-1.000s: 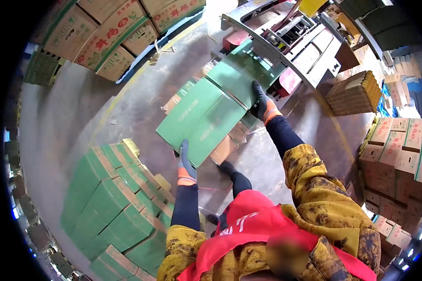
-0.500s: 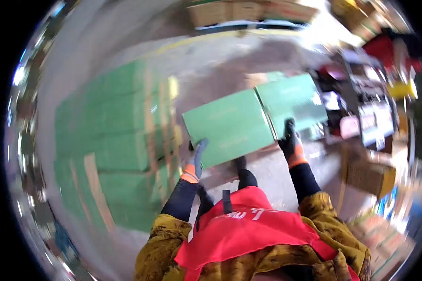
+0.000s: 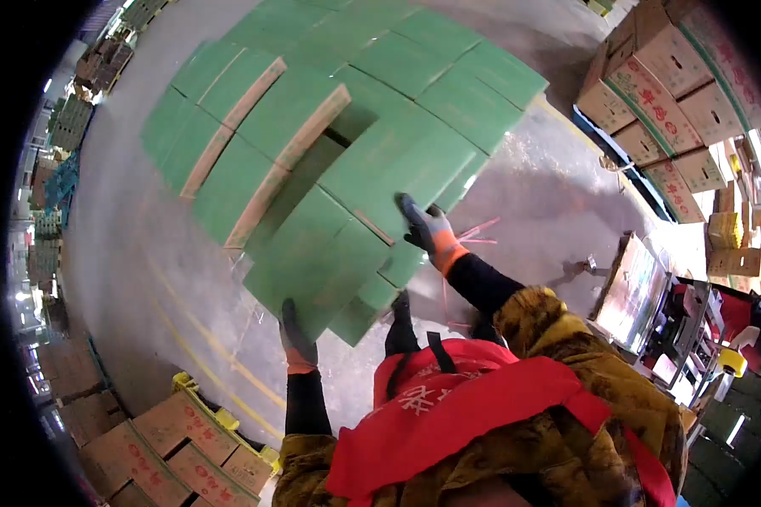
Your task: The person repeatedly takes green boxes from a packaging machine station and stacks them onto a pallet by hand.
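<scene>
Two green cartons, end to end, are between my gloved hands over a large stack of green cartons (image 3: 271,93). The nearer carton (image 3: 317,253) has my left hand (image 3: 298,338) flat against its near left edge, fingers extended. My right hand (image 3: 429,228) presses on the right side of the farther carton (image 3: 402,160), close to the seam between the two, with its fingers spread. Some brown-edged cartons stand upright just left of them, with a dark gap between. The undersides of the held cartons are hidden.
Brown printed cartons stand on a blue pallet (image 3: 600,139) at the upper right. More brown cartons (image 3: 177,448) are at the lower left. A metal machine (image 3: 681,338) is at the right, with a person in red beside it. Pink straps (image 3: 479,231) lie on the floor.
The view has swung left, from the machine to the green stack. Both hands have carried the two green cartons away from the machine and over to the stack.
</scene>
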Action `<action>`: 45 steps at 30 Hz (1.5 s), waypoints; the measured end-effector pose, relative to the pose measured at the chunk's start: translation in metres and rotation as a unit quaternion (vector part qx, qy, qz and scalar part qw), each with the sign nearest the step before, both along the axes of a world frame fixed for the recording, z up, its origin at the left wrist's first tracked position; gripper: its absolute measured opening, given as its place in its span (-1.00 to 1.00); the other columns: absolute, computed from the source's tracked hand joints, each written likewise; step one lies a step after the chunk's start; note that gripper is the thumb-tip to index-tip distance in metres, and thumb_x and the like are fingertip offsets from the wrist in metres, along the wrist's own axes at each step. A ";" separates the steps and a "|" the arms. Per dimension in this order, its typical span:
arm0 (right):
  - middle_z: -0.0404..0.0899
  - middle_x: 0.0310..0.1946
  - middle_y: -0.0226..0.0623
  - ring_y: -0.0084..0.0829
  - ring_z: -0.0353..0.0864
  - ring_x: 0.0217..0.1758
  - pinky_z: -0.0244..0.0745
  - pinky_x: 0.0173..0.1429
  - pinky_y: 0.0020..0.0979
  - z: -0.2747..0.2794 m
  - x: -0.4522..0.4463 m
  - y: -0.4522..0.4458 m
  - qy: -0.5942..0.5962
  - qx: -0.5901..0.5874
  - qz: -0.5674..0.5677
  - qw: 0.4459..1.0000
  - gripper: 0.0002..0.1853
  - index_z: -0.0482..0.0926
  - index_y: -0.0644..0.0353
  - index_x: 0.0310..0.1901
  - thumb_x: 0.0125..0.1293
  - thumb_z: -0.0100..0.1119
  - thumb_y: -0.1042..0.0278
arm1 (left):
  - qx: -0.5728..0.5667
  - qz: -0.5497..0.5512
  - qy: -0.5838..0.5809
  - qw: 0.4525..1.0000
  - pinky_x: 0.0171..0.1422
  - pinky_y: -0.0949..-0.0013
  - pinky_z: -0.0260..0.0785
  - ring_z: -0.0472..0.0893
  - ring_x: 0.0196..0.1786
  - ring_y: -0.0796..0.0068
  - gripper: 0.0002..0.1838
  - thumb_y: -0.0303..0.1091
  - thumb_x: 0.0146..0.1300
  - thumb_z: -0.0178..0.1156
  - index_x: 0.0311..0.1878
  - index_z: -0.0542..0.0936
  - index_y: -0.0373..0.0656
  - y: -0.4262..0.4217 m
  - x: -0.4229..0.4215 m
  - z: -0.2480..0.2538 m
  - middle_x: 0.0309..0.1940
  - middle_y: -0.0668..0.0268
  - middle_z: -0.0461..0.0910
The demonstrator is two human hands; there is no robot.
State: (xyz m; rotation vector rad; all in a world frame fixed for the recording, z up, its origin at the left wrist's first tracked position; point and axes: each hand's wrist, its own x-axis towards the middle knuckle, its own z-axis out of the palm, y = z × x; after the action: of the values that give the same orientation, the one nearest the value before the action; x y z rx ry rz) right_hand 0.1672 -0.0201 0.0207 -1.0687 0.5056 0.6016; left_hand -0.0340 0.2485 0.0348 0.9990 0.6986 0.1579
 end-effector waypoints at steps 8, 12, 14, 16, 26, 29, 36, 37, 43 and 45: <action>0.56 -0.06 -0.24 -0.43 0.61 -0.16 0.58 -0.19 -0.41 -0.027 0.054 0.100 -0.003 -0.144 0.079 0.986 0.10 0.17 0.41 0.26 -0.11 0.43 -0.30 | 0.018 0.038 -0.007 0.999 0.37 0.26 0.20 0.37 0.28 0.35 -0.42 -0.01 0.39 -0.03 0.35 0.29 -0.17 0.085 0.033 -0.066 0.28 0.25 0.34; 0.57 -0.25 -0.33 -0.47 0.57 -0.38 0.57 -0.38 -0.42 -0.012 0.071 0.098 0.004 -0.243 0.184 0.952 -0.11 0.48 0.26 0.01 -0.12 0.32 -0.44 | -0.014 0.009 0.027 0.999 0.38 0.28 0.18 0.37 0.27 0.37 -0.36 0.05 0.37 -0.03 0.34 0.28 -0.23 0.089 0.040 -0.067 0.28 0.27 0.32; 0.55 -0.36 -0.38 -0.50 0.52 -0.48 0.51 -0.42 -0.44 -0.011 0.077 0.099 0.009 -0.221 0.210 0.952 -0.20 0.56 0.17 -0.13 -0.10 0.26 -0.49 | 0.028 0.027 0.040 0.998 0.38 0.29 0.17 0.36 0.28 0.35 -0.34 0.08 0.38 -0.05 0.34 0.27 -0.26 0.088 0.042 -0.070 0.28 0.26 0.32; 0.54 -0.38 -0.39 -0.51 0.50 -0.50 0.48 -0.43 -0.46 -0.014 0.075 0.094 0.000 -0.191 0.223 0.956 -0.22 0.56 0.14 -0.14 -0.09 0.25 -0.50 | 0.064 0.013 0.052 0.996 0.35 0.30 0.19 0.38 0.25 0.34 -0.31 0.09 0.37 -0.04 0.35 0.24 -0.29 0.089 0.042 -0.070 0.26 0.23 0.34; 0.53 -0.02 -0.16 -0.45 0.64 -0.22 0.58 -0.23 -0.43 -0.006 -0.045 -0.062 -0.161 -0.199 0.222 0.941 -0.22 0.23 0.27 0.33 0.24 0.15 -0.14 | -0.161 0.154 -0.086 0.971 0.42 0.25 0.10 0.23 0.39 0.27 -0.40 -0.09 0.44 -0.07 0.41 0.16 -0.23 0.100 0.037 -0.059 0.46 0.17 0.03; 0.54 -0.03 -0.28 -0.48 0.61 -0.20 0.55 -0.21 -0.46 -0.004 -0.105 -0.180 -0.070 -0.156 0.066 0.983 -0.40 0.36 0.20 0.25 0.30 0.14 -0.02 | 0.325 0.094 -0.072 0.938 0.44 0.25 0.09 0.25 0.38 0.24 -0.47 -0.25 0.45 -0.07 0.40 0.17 -0.23 -0.039 0.068 -0.001 0.45 0.19 0.06; 0.52 -0.21 -0.31 -0.41 0.53 -0.35 0.48 -0.29 -0.36 -0.036 -0.282 -0.457 0.123 -0.085 -0.417 0.897 -0.46 0.43 0.08 0.14 0.25 0.19 -0.09 | 0.117 -0.534 -0.038 0.836 0.31 0.32 0.19 0.36 0.15 0.38 -0.51 -0.29 0.41 -0.04 0.36 0.23 -0.19 -0.341 0.120 -0.134 0.20 0.28 0.30; 0.52 -0.23 -0.30 -0.39 0.53 -0.37 0.48 -0.31 -0.35 -0.042 -0.307 -0.488 0.115 -0.106 -0.477 0.865 -0.44 0.42 0.08 0.14 0.24 0.19 -0.12 | 0.076 -0.593 -0.048 0.800 0.27 0.33 0.23 0.39 0.09 0.40 -0.52 -0.27 0.41 -0.05 0.35 0.25 -0.17 -0.377 0.122 -0.172 0.15 0.31 0.33; 0.50 -0.26 -0.32 -0.41 0.51 -0.43 0.49 -0.35 -0.34 -0.063 -0.403 -0.623 0.126 -0.067 -0.676 0.723 -0.48 0.39 0.00 0.10 0.27 0.09 -0.19 | -0.051 -0.642 0.004 0.765 0.06 0.31 0.43 0.46 -0.16 0.53 -0.59 -0.20 0.43 -0.05 0.30 0.33 -0.04 -0.611 0.120 -0.215 -0.08 0.41 0.42; 0.50 -0.22 -0.31 -0.38 0.51 -0.36 0.49 -0.30 -0.31 -0.072 -0.414 -0.645 0.107 -0.046 -0.697 0.707 -0.48 0.41 0.01 0.09 0.28 0.08 -0.20 | -0.027 -0.617 0.038 0.785 0.03 0.29 0.47 0.45 -0.16 0.54 -0.58 -0.16 0.43 -0.05 0.30 0.33 -0.01 -0.659 0.109 -0.199 -0.04 0.42 0.40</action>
State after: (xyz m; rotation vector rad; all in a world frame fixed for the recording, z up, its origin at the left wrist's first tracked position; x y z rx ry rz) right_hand -0.2470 -0.6655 -0.0512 -0.4314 1.3547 -0.6886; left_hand 0.0750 -0.4101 -0.1637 1.2329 0.0031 -1.0585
